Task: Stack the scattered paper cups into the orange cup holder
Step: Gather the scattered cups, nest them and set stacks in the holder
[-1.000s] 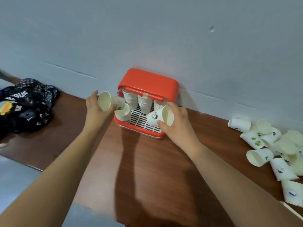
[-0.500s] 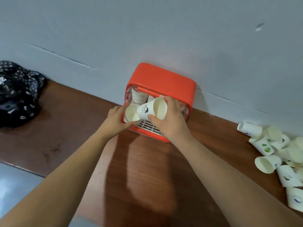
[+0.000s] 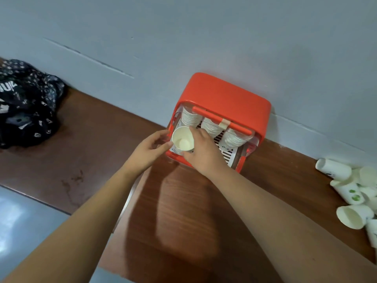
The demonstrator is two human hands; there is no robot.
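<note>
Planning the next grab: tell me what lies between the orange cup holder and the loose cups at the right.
In the head view, only bare wooden tabletop lies between the orange cup holder and the loose cups; nothing stands there.

The cup holder (image 3: 224,99) at the table's far edge is bright orange, and its inner grille (image 3: 229,155) is white with dark slots. The paper cup (image 3: 183,139) at its front left is cream inside (the stacked cups (image 3: 190,119) behind it are white). The scattered cups (image 3: 334,170) at the right edge are white, one with green marks. The table (image 3: 91,129) is red-brown with wood grain. A cloth (image 3: 26,107) at the far left is black with small white motifs.
</note>
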